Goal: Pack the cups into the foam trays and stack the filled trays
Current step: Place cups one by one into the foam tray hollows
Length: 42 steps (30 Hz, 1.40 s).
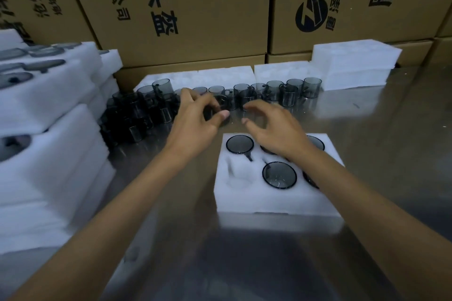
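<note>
L hand grips cup; R hand spread above tray.

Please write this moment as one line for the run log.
phase: picking cup | left hand: grips loose cup | right hand: open, above foam tray | tray: near-left pocket unfilled

Both arms fwd; left hand fingers curled, right hand fingers loosely spread.
</note>
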Available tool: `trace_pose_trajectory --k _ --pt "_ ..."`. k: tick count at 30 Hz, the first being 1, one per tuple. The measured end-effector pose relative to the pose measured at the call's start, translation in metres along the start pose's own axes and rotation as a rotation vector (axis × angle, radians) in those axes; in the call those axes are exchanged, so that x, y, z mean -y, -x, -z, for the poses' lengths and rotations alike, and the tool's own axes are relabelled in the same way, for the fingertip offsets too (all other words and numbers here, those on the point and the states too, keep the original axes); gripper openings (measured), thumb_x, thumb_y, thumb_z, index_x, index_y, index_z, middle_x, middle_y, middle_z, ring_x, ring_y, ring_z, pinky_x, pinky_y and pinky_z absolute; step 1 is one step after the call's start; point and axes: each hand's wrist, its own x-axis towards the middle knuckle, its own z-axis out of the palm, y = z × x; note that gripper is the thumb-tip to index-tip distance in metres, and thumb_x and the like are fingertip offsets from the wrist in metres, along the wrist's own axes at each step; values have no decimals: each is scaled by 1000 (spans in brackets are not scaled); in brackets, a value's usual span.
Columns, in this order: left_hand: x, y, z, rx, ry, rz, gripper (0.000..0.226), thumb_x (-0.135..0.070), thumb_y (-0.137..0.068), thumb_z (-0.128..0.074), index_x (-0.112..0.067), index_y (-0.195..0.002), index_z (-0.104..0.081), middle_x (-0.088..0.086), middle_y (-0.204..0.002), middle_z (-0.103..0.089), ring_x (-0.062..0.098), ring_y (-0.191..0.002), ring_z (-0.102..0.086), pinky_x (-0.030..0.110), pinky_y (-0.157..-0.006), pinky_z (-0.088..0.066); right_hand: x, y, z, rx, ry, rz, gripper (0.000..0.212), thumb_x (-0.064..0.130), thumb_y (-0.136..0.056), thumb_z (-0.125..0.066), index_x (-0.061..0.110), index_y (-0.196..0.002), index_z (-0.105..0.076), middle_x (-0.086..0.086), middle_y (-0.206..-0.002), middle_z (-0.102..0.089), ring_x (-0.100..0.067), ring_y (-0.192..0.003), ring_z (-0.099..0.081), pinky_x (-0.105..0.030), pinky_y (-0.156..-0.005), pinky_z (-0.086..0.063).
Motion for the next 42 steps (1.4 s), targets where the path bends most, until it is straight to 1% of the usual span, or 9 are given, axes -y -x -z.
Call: trace_pose_trajectory --k 5,10,15,19,25,30,36,39,42 --pt "-28 42 20 1 14 -32 33 -55 -76 -75 -28 -71 -57 -9 -92 -40 2 -82 -49 18 -69 -44 29 31 15 79 -106 90 59 61 -75 -65 40 -129 -52 29 -106 -64 6 -107 -58 -23 -85 -48" --pt "-41 68 31 68 17 -71 53 -75 -64 -66 -24 -68 -53 -8 -84 -43 7 -73 -48 18 -59 -42 34 57 31 271 -311 66 52 41 -77 -80 39 -123 -57 22 -102 -71 4 -102 -61 -18 -80 -43" --pt "-40 91 29 159 72 -167 36 -60 -77 -67 -25 -72 -58 -7 -77 -47 9 -70 -51 15 -59 -38 32 76 40 415 -246 70 60 35 -79 -80 44 -130 -50 23 -124 -61 8 -120 -52 -26 -101 -44" --pt "-35 98 29 151 114 -197 21 -41 -83 -72 -20 -81 -68 -4 -80 -51 12 -76 -55 21 -66 -44 31 78 42 428 -257 74 61 25 -84 -77 39 -137 -50 26 -132 -55 15 -121 -46 -16 -98 -39" --pt "-27 103 16 69 -3 -319 29 -46 -88 -68 -17 -86 -66 -9 -83 -48 10 -72 -56 35 -64 -50 30 78 32 359 -235 102 60 19 -86 -75 36 -137 -50 21 -133 -56 11 -124 -47 -15 -98 -39" --pt "-13 113 6 -16 -34 -332 32 -53 -90 -64 -25 -105 -61 -20 -92 -48 4 -89 -49 17 -77 -40 23 89 19 284 -241 124 54 30 -84 -73 38 -133 -51 21 -131 -57 2 -126 -50 -30 -106 -43" --pt "-5 111 7 95 75 -235 45 -39 -102 -44 -20 -142 -50 -14 -144 -48 6 -140 -36 17 -114 -24 20 94 11 220 -181 122 60 59 -80 -60 45 -137 -47 13 -124 -62 -7 -122 -50 -38 -102 -44" --pt "-3 113 5 195 152 -182 45 -39 -102 -42 -23 -144 -48 -22 -150 -42 0 -146 -23 14 -116 -18 20 96 10 192 -174 139 62 60 -78 -59 50 -138 -45 22 -122 -60 -3 -122 -46 -36 -104 -42" --pt "-1 115 5 199 198 -171 40 -40 -101 -46 -29 -140 -51 -25 -145 -45 2 -144 -29 12 -113 -22 19 95 11 209 -171 160 61 57 -80 -58 53 -138 -43 29 -125 -57 -2 -122 -44 -36 -107 -39"
